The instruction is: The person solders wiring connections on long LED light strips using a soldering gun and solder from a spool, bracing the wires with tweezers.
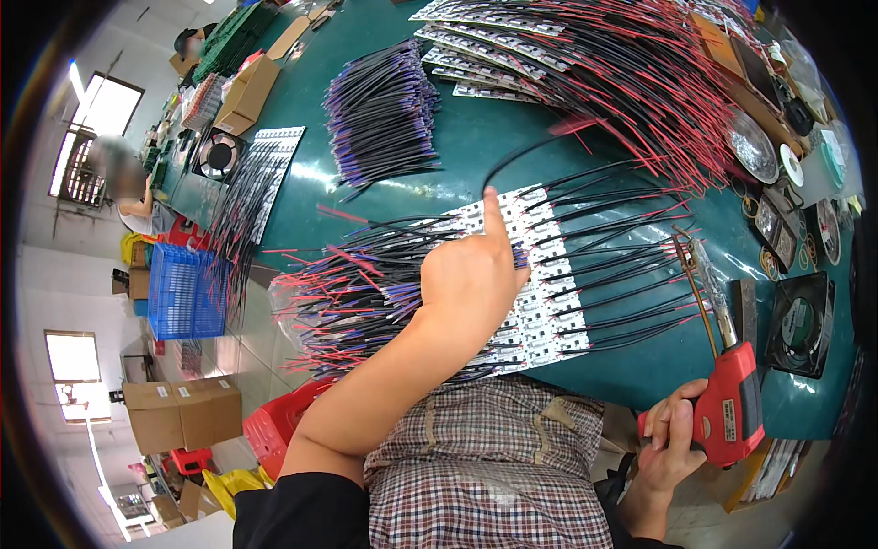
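Green table (pixel 631 377) beneath wires (pixel 384 114), circuit boards (pixel 560 302)

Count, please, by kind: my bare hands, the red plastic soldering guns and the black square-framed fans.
Bare hands: 2 (left hand, right hand)
Red plastic soldering gun: 1
Black square-framed fans: 2 (left fan, right fan)
Total: 5

Left hand (pixel 469 274), index extended; right hand (pixel 669 441) seemingly curled.
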